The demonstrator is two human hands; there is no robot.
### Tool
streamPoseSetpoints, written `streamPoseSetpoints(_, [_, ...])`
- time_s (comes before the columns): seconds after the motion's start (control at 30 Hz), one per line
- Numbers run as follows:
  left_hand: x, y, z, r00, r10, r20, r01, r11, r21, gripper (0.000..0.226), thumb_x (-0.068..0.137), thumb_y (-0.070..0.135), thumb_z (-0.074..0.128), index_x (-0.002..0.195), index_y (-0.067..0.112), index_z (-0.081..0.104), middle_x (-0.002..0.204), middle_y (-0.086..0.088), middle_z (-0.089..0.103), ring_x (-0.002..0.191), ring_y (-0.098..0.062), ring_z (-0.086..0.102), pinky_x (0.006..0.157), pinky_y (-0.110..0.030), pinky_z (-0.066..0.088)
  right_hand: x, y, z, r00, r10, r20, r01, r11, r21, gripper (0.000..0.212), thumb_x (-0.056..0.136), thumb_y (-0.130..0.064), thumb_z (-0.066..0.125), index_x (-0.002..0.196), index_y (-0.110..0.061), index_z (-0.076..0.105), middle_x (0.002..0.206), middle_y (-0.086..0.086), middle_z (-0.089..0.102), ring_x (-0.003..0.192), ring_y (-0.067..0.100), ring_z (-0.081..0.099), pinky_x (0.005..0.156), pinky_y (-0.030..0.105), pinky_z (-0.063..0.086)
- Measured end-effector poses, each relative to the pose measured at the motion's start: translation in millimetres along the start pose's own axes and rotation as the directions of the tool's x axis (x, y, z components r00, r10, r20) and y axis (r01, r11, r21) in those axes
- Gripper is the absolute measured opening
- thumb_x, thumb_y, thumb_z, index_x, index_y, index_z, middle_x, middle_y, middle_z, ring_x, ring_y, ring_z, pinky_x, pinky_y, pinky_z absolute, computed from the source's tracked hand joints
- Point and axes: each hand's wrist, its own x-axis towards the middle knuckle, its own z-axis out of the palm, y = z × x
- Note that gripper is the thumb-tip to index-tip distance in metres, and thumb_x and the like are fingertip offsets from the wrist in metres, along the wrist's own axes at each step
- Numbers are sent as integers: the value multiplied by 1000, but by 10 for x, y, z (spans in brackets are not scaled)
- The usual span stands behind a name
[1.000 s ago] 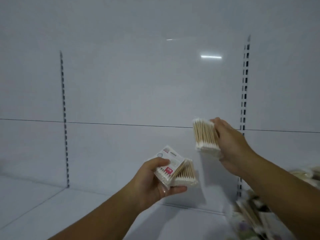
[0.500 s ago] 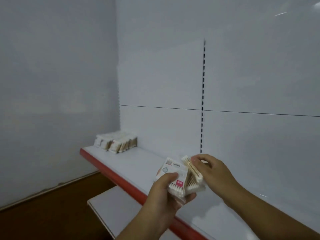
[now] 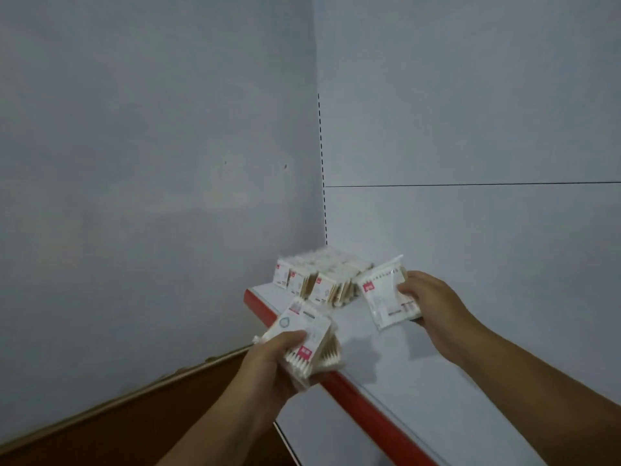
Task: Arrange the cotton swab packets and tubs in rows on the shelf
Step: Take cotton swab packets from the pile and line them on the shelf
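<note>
The biggest thing on my feed is the grey wall (image 3: 134, 196), which fills the left half. To its right stands the white back panel (image 3: 470, 112) of the unit. Below the panel, the white shelf (image 3: 396, 371) runs from the near right to the far left corner, with its red front edge (image 3: 356, 395) facing me. A lower shelf (image 3: 329, 445) shows beneath that edge, and brown floor (image 3: 100, 442) lies at the near left. A slotted upright (image 3: 322, 163) runs down where wall and panel meet.

At the far left end of the shelf, in the corner, the shelved packets (image 3: 322, 280) stand on edge, close together in rows. They are too blurred for me to count.

The left hand (image 3: 268, 368) is near me, in front of the red edge. Its fingers and thumb are curled round a stack of packets (image 3: 305, 338) that fans out a little on its right side. I can make out wooden swab sticks and a pink label.

The right hand (image 3: 433, 307) is over the shelf, just right of the shelved packets. It pinches a single packet (image 3: 389, 294) by its right side, thumb on the front. That packet is tilted, with its upper left corner close to the shelved ones.
</note>
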Motion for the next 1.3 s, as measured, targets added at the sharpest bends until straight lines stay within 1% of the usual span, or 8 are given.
streamPoseSetpoints(0.2, [705, 478, -781, 991, 17, -130, -1, 992, 122, 57, 60, 16, 76, 112, -1, 60, 97, -25, 71, 73, -35, 72, 52, -39, 57, 1015, 207, 530, 994, 66, 91, -80, 985, 155, 45, 87, 4, 46, 109, -35, 54, 102, 4, 65, 85, 27, 67, 56, 33, 54])
streamPoseSetpoints(0.63, [2325, 746, -1189, 997, 73, -3, -73, 996, 58, 51, 71, 14, 66, 120, 1, 56, 100, -22, 71, 72, -29, 70, 62, -41, 61, 1715, 854, 1126, 991, -136, -17, 119, 915, -384, 34, 74, -6, 79, 90, -27, 57, 97, -6, 68, 79, 9, 69, 69, 32, 59])
streamPoseSetpoints(0.73, [2683, 761, -1343, 994, 46, 98, -52, 997, 57, 45, 71, 13, 66, 113, -4, 61, 92, -22, 72, 70, -28, 72, 61, -41, 60, 1807, 977, 1289, 958, -288, 16, 211, 663, -719, 31, 73, -23, 81, 92, -28, 58, 93, -11, 59, 79, 2, 59, 67, 13, 47])
streamPoseSetpoints(0.8, [2913, 817, -1493, 987, 6, 159, -12, 999, 39, 40, 71, 13, 65, 108, -3, 64, 91, -21, 73, 72, -29, 72, 62, -43, 60, 1812, 1045, 1349, 925, -375, 67, 235, 422, -876, 37, 70, -30, 82, 102, -19, 66, 103, -4, 59, 96, 14, 55, 83, 21, 41])
streamPoseSetpoints(0.9, [3217, 906, -1669, 956, -76, 283, 72, 997, 24, 27, 69, 12, 65, 93, 3, 73, 91, -21, 73, 72, -30, 73, 58, -42, 60, 1781, 939, 1414, 902, -431, 24, 175, 314, -933, 43, 75, -41, 77, 109, -18, 67, 121, -6, 53, 115, 15, 42, 96, 30, 31])
streamPoseSetpoints(1.0, [3466, 973, -1704, 893, -153, 423, 133, 988, 76, 25, 66, 3, 69, 90, 8, 77, 95, -21, 72, 77, -31, 72, 65, -48, 60, 1799, 671, 1664, 831, -556, -10, 267, 416, -869, 38, 81, -52, 59, 113, -32, 60, 114, -19, 56, 105, -5, 47, 89, 12, 38])
streamPoseSetpoints(1.1, [3627, 1038, -1654, 804, -202, 560, 156, 979, 129, 37, 68, 6, 62, 105, 6, 69, 100, -23, 71, 80, -32, 71, 68, -50, 59, 1985, 511, 2050, 976, -218, -23, 146, 724, -674, 26, 80, -55, 59, 105, -54, 51, 105, -27, 59, 94, -6, 61, 77, 13, 52])
streamPoseSetpoints(1.3, [3880, 1347, -1833, 722, -216, 657, 110, 974, 200, 38, 71, -3, 64, 107, 10, 66, 106, -20, 70, 87, -32, 71, 74, -49, 59, 2209, 357, 2170, 974, 48, -222, -100, 968, -230, 14, 88, -5, 62, 94, -17, 62, 82, 11, 66, 65, 18, 68, 54, 27, 55])
